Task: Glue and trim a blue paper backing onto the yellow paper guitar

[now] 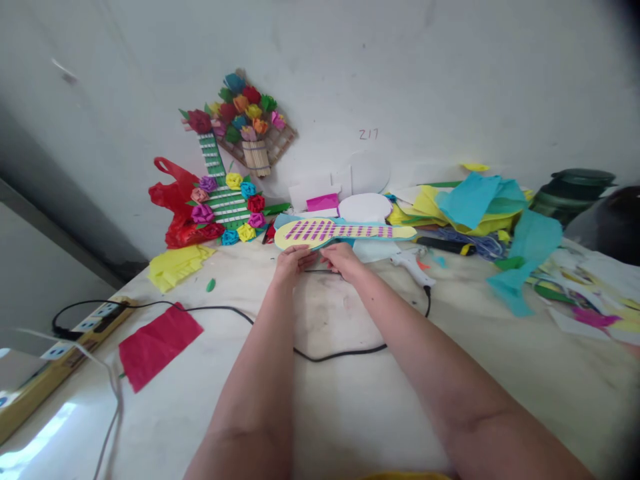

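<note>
A yellow paddle-shaped craft piece (345,231) with purple strips and a blue edge lies on its side near the wall. My left hand (294,260) has its fingers closed on the lower edge of its rounded end. Just to the right, my right hand (341,259) is closed too, fingertips pinched at the same edge near where the piece narrows; anything small between them is hidden. A thin dark object (320,271) lies on the table between the hands, too small to name. A white glue gun (414,267) rests right of my right hand.
Paper-flower crafts (231,200) and a red plastic bag (175,197) stand at the back left. A power strip (83,333), red paper (161,347) and a black cord (320,360) lie nearer. Colored paper (470,207) and a dark green jar (570,193) are at the right.
</note>
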`<act>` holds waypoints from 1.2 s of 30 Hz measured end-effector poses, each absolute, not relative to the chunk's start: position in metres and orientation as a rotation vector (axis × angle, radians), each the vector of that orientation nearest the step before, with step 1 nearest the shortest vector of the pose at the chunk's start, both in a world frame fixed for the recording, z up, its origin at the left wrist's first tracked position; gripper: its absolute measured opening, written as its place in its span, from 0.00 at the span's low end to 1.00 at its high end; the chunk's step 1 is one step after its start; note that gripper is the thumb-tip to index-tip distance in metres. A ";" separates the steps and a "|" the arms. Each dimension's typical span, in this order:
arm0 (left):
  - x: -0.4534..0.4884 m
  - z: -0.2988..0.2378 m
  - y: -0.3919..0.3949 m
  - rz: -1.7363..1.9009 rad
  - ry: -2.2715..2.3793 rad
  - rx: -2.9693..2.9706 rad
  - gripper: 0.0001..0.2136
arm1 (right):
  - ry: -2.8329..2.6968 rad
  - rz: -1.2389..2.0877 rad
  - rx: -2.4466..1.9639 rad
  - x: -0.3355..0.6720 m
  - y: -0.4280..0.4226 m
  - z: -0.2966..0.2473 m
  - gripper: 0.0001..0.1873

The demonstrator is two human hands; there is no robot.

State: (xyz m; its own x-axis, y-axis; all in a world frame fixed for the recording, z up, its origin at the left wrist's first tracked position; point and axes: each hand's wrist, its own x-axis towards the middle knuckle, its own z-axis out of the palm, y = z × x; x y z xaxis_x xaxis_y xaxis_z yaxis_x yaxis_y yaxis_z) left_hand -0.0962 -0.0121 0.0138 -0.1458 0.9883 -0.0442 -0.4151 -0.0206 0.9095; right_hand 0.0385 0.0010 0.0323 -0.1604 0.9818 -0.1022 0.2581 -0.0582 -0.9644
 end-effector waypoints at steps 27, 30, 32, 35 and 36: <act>-0.077 0.017 -0.018 1.493 1.021 0.845 0.12 | -0.845 1.620 -1.172 0.037 0.002 0.032 0.11; -0.073 0.014 -0.017 1.540 1.068 0.831 0.11 | -0.837 1.614 -1.172 0.037 0.004 0.030 0.10; -0.070 0.012 -0.016 1.582 1.106 0.828 0.11 | -0.835 1.609 -1.173 0.036 0.006 0.029 0.09; -0.066 0.010 -0.015 1.629 1.123 0.825 0.10 | -0.833 1.606 -1.163 0.035 0.007 0.027 0.09; -0.065 0.009 -0.016 1.641 1.123 0.822 0.09 | -0.833 1.609 -1.157 0.035 0.007 0.027 0.09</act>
State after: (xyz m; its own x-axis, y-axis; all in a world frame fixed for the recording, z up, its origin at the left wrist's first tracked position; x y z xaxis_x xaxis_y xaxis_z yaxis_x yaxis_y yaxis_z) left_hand -0.0650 -0.0155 0.0092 -0.3225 0.9465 0.0148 -0.3292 -0.1268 0.9357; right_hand 0.0347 0.0069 0.0270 -0.0989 0.9491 -0.2991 -0.3039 -0.3150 -0.8991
